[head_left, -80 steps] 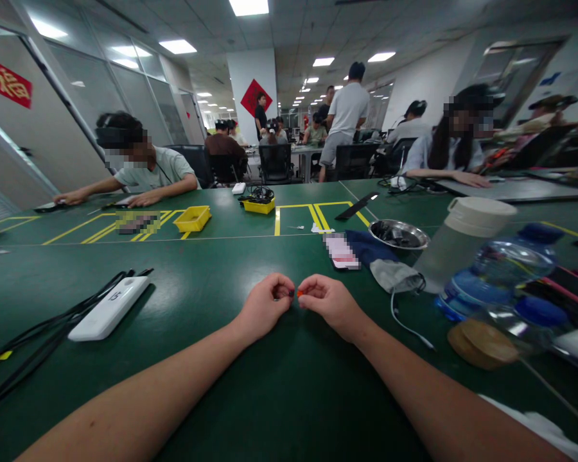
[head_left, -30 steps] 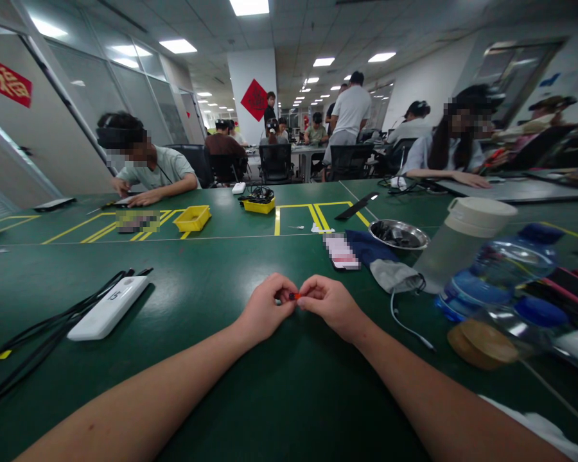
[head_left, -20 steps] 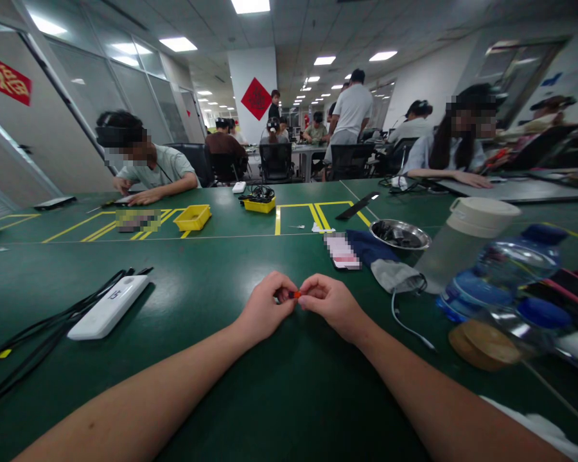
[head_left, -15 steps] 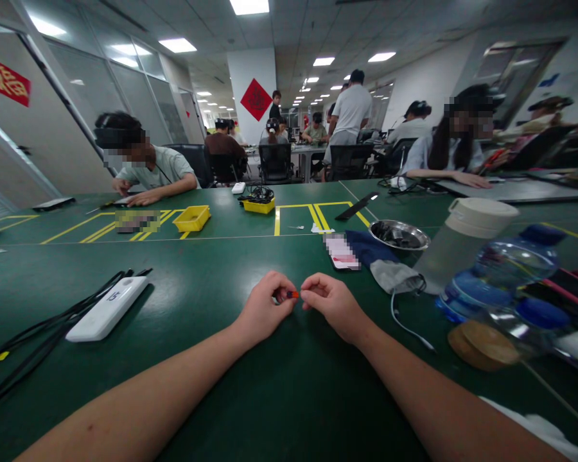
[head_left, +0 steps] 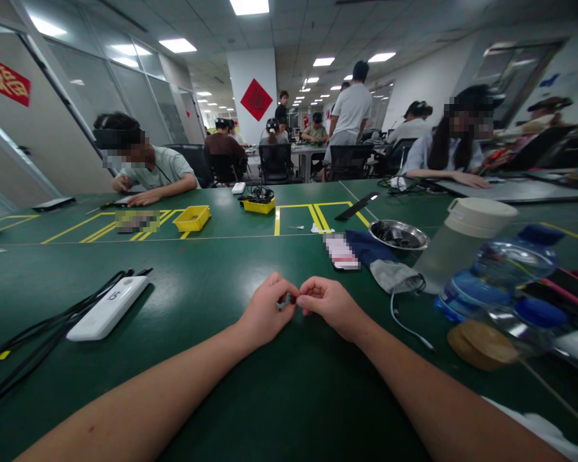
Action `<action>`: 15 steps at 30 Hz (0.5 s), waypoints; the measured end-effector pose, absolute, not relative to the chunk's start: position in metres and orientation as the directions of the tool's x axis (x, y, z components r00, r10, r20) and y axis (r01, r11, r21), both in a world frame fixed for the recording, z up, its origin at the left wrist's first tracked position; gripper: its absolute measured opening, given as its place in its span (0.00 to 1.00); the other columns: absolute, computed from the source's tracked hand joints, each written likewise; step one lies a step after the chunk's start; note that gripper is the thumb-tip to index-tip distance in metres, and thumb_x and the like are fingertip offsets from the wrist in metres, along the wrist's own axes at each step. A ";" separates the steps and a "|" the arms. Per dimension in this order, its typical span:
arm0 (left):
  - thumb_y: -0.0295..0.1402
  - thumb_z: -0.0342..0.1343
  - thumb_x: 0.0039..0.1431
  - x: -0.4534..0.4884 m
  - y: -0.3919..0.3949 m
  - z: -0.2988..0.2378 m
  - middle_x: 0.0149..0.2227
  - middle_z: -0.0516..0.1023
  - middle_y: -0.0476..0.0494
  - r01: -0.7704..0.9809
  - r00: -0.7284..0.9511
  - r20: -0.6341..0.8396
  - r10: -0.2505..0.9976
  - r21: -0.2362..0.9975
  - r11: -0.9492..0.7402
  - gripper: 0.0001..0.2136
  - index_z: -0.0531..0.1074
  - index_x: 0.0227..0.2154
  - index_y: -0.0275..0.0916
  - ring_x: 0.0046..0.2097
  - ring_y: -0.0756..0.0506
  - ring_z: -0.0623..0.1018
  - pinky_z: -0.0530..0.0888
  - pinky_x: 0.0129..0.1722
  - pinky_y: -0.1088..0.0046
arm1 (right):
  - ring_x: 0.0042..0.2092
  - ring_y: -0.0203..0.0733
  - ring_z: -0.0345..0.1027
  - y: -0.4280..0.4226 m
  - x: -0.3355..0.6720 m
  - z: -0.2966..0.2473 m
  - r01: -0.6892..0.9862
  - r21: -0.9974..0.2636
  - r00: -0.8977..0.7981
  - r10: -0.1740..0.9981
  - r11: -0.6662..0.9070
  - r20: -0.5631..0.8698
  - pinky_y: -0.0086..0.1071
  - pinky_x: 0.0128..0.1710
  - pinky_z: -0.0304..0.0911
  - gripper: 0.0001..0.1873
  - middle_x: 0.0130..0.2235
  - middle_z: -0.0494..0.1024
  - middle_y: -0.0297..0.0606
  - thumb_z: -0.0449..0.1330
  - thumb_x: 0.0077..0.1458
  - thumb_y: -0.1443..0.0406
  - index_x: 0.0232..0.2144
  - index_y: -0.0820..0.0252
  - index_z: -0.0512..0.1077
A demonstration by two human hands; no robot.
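My left hand (head_left: 264, 311) and my right hand (head_left: 332, 305) rest on the green table (head_left: 212, 301), knuckles up, fingertips meeting in the middle. Between the fingertips sits a tiny part (head_left: 289, 299) with a dark end and a trace of orange-red; both hands pinch it. Most of it is hidden by the fingers, so I cannot name it. Both forearms stretch back toward me along the table.
A white power bank (head_left: 108, 308) with black cables (head_left: 38, 333) lies left. Right are a steel bowl (head_left: 399, 235), a grey pouch (head_left: 395, 276), a tumbler (head_left: 462, 240), water bottles (head_left: 501, 269) and a wooden disc (head_left: 481, 343). Yellow trays (head_left: 192, 218) and people sit beyond.
The hands have closed together again, so the orange-red tip seen between them before is now almost covered by the fingertips. People in the background have shifted slightly.
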State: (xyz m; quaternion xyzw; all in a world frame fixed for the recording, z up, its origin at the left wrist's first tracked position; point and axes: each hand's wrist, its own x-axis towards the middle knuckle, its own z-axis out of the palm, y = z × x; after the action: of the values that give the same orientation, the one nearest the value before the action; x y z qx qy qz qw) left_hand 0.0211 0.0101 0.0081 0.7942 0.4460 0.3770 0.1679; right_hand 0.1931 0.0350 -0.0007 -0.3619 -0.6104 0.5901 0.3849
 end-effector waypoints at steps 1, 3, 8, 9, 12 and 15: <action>0.22 0.53 0.50 0.021 0.010 0.008 0.31 0.65 0.48 0.584 0.325 0.450 0.832 0.596 -0.551 0.08 0.71 0.32 0.40 0.34 0.49 0.67 0.65 0.33 0.74 | 0.26 0.34 0.66 0.035 0.193 -0.001 -0.006 -0.999 -0.446 0.894 0.042 0.040 0.29 0.27 0.62 0.12 0.26 0.73 0.32 0.65 0.43 0.61 0.29 0.61 0.68; 0.22 0.53 0.50 0.021 0.009 0.007 0.31 0.65 0.48 0.587 0.332 0.450 0.829 0.589 -0.555 0.08 0.71 0.32 0.40 0.34 0.49 0.68 0.65 0.33 0.73 | 0.26 0.34 0.66 0.036 0.194 -0.001 0.009 -0.999 -0.452 0.891 0.051 0.042 0.29 0.27 0.62 0.12 0.26 0.73 0.32 0.65 0.43 0.61 0.29 0.61 0.68; 0.24 0.54 0.52 0.020 0.011 0.008 0.31 0.66 0.48 0.566 0.329 0.432 0.840 0.621 -0.541 0.06 0.71 0.32 0.40 0.34 0.49 0.68 0.66 0.33 0.73 | 0.26 0.34 0.66 0.035 0.197 -0.001 0.020 -0.996 -0.457 0.887 0.082 0.064 0.29 0.27 0.61 0.11 0.26 0.73 0.32 0.63 0.45 0.60 0.29 0.61 0.69; 0.25 0.54 0.52 0.020 0.012 0.008 0.31 0.66 0.48 0.559 0.320 0.432 0.843 0.633 -0.536 0.05 0.71 0.32 0.40 0.34 0.49 0.68 0.66 0.33 0.73 | 0.26 0.34 0.65 0.035 0.197 -0.001 0.015 -0.996 -0.445 0.893 0.089 0.073 0.29 0.27 0.61 0.11 0.26 0.72 0.32 0.63 0.45 0.60 0.29 0.61 0.69; 0.26 0.55 0.53 0.018 0.014 0.007 0.31 0.67 0.48 0.528 0.273 0.442 0.855 0.674 -0.517 0.05 0.70 0.34 0.40 0.34 0.49 0.69 0.67 0.34 0.73 | 0.26 0.34 0.66 0.034 0.197 -0.001 0.001 -0.995 -0.389 0.916 0.101 0.093 0.30 0.28 0.61 0.10 0.25 0.71 0.32 0.62 0.46 0.60 0.28 0.61 0.68; 0.26 0.53 0.53 0.018 0.016 0.004 0.32 0.69 0.47 0.499 0.255 0.426 0.868 0.711 -0.495 0.05 0.70 0.34 0.39 0.35 0.49 0.70 0.67 0.35 0.73 | 0.26 0.35 0.66 0.035 0.196 -0.001 -0.016 -0.995 -0.374 0.922 0.102 0.101 0.30 0.28 0.61 0.09 0.24 0.71 0.31 0.62 0.46 0.62 0.27 0.60 0.68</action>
State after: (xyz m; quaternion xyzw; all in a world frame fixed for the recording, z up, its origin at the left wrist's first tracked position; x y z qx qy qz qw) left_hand 0.0177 0.0162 0.0043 0.7598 0.4497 0.4126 0.2240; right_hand 0.1964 0.0345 -0.0005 -0.3697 -0.6124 0.5587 0.4196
